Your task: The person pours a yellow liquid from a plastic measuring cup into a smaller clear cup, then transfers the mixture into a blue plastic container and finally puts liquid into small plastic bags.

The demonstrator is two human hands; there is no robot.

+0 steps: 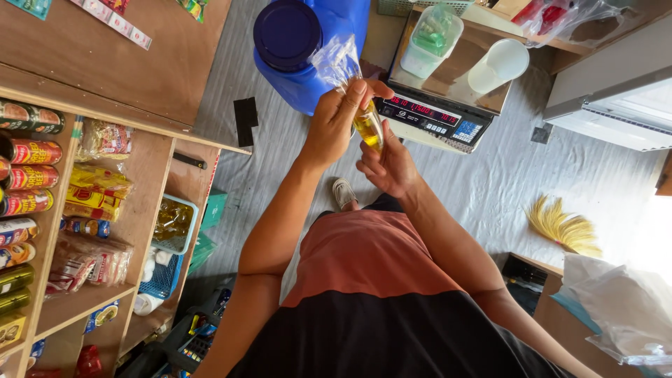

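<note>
Small bag of yellow liquid [369, 126] partly hidden by left hand [336, 122]; scale [437, 120] digits blurred.

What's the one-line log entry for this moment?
left hand: pinching neck of clear bag | right hand: cupping bag bottom | clear bag: yellow liquid | behind: digital scale, blue drum

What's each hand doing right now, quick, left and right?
Left hand: closed, pinching the neck of the clear plastic bag of yellow liquid.
Right hand: fingers curled, holding the same bag's lower part.

Bag [364, 115] between hands, before scale [435, 119]
</note>
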